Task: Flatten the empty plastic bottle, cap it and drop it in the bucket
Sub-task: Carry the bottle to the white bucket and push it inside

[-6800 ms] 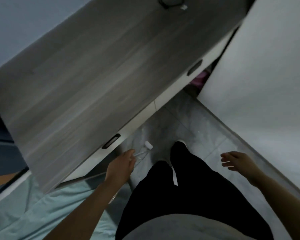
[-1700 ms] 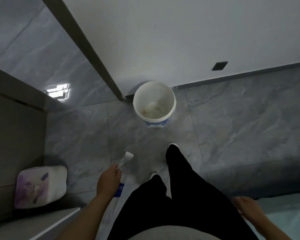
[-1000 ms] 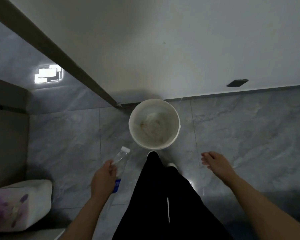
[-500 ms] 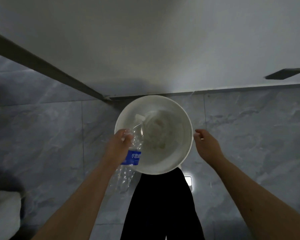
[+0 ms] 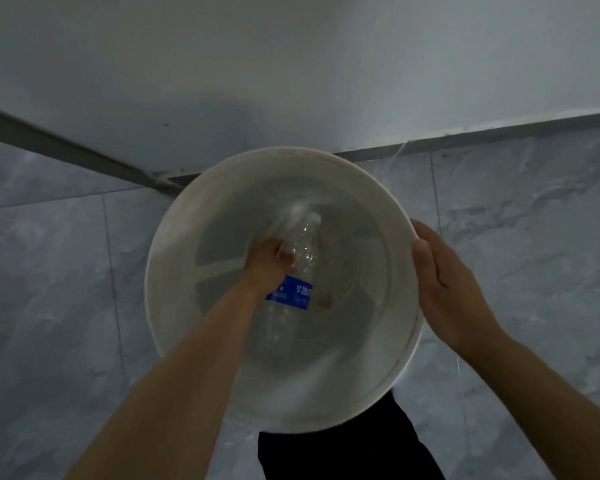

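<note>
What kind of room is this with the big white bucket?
Probably an indoor corner of a home, maybe a hallway or utility spot. The floor is grey marble-look tile, a plain white wall meets it at a grey skirting strip, and the bucket stands against it.

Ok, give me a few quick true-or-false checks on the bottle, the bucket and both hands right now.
1. The left hand grips the plastic bottle inside the white bucket. True.
2. The right hand is also holding the bottle. False: it rests against the bucket's rim, apart from the bottle.
3. The bottle's label is red. False: it is blue.
4. The bucket stands on the grey tiled floor near the wall. True.
5. The bottle lies loose on the bucket's bottom. False: the left hand holds it.
</note>
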Demonstrator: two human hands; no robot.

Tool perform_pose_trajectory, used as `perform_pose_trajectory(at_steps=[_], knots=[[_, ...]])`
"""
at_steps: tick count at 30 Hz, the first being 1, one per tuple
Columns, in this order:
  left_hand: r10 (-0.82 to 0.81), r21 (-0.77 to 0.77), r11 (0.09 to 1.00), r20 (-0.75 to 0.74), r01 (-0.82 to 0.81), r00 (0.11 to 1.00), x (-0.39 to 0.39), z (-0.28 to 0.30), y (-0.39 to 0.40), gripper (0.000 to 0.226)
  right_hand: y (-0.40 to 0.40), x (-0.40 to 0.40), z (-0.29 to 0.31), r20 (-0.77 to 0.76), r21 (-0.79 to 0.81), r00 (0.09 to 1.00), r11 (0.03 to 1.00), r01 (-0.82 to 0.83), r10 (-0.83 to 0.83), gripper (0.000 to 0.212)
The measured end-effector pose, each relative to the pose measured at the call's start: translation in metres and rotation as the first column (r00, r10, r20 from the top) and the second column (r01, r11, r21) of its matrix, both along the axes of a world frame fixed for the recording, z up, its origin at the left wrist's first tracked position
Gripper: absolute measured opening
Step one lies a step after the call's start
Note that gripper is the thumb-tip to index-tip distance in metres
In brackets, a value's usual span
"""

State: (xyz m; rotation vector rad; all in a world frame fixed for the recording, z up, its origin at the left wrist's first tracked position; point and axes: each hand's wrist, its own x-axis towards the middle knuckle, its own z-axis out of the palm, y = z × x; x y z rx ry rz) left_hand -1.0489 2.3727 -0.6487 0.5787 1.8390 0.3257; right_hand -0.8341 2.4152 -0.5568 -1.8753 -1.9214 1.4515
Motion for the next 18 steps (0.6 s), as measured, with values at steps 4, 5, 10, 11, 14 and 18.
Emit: perform_pose_trajectory(at_steps=[4,5,10,11,14,18], knots=[[-0.013,-0.014,1.000,-0.049,0.012,0.999,0.003,-0.050,0.001,0.025,-0.004,-0.001,-0.007,-0.094,0.047,0.995,0.998,0.046,-0.041,0.048],[-0.017,-0.022,1.000,-0.045,0.016,0.999,0.005,-0.061,0.001,0.027,-0.005,-0.001,-0.009,-0.111,0.061,0.992,0.996,0.068,-0.061,0.047],[-0.096,-0.055,0.994,-0.060,0.093,0.994,0.011,-0.104,0.001,0.037,-0.010,0.003,-0.018,-0.151,0.066,0.977,0.985,0.161,-0.150,0.047],[-0.100,-0.051,0.994,-0.068,0.096,0.993,0.011,-0.111,0.002,0.038,-0.011,0.004,-0.019,-0.157,0.063,0.975,0.984,0.166,-0.155,0.050],[-0.128,-0.037,0.992,-0.100,0.125,0.987,0.011,-0.127,0.006,0.038,-0.009,0.004,-0.021,-0.193,0.059,0.962,0.977,0.207,-0.192,0.036],[-0.193,-0.018,0.981,-0.137,0.192,0.972,0.009,-0.145,0.009,0.033,-0.010,0.005,-0.022,-0.261,0.047,0.935,0.964,0.261,-0.240,0.036]])
